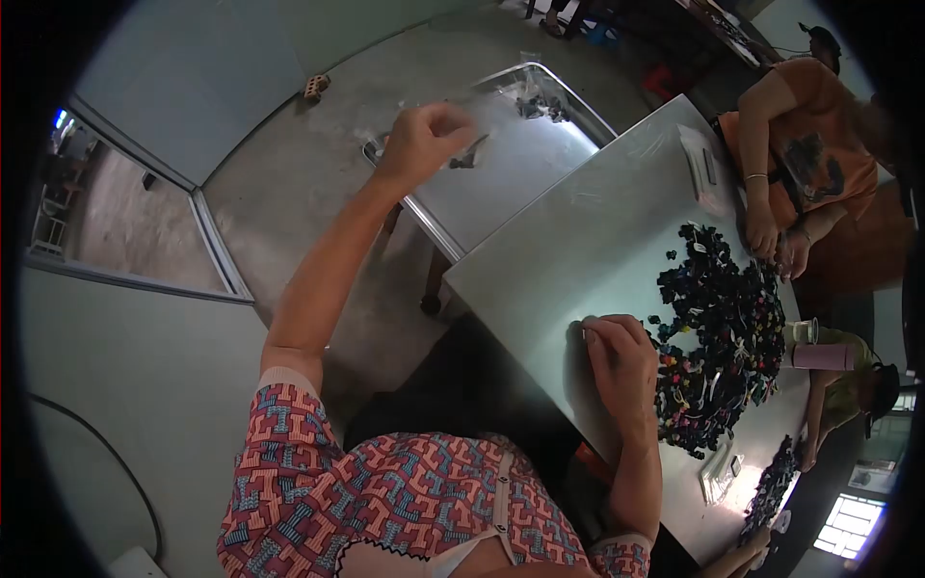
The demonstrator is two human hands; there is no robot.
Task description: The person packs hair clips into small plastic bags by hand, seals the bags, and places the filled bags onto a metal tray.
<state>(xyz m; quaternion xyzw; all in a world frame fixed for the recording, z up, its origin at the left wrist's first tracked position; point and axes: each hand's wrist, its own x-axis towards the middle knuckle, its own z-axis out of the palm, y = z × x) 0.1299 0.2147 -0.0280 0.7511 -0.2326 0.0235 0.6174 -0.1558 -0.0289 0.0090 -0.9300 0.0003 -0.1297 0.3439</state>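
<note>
My left hand (424, 146) is raised over the metal tray (525, 183) at the table's far left, its fingers closed. At its fingertips is a small clear plastic bag (469, 154) with dark content, partly smeared by motion. My right hand (624, 371) hovers at or rests on the near part of the metal table (540, 279), thumb and fingers pinched together. Whatever is in that pinch is too small to name. Right beside it spreads a pile of small, mostly black pieces (718, 337) with some coloured bits.
More bagged dark pieces (541, 106) lie at the tray's far end. A flat clear packet (703, 169) and another packet (721, 474) are on the table. A co-worker in an orange shirt (809, 144) handles pieces across from me. A pink container (824, 357) stands beyond the pile.
</note>
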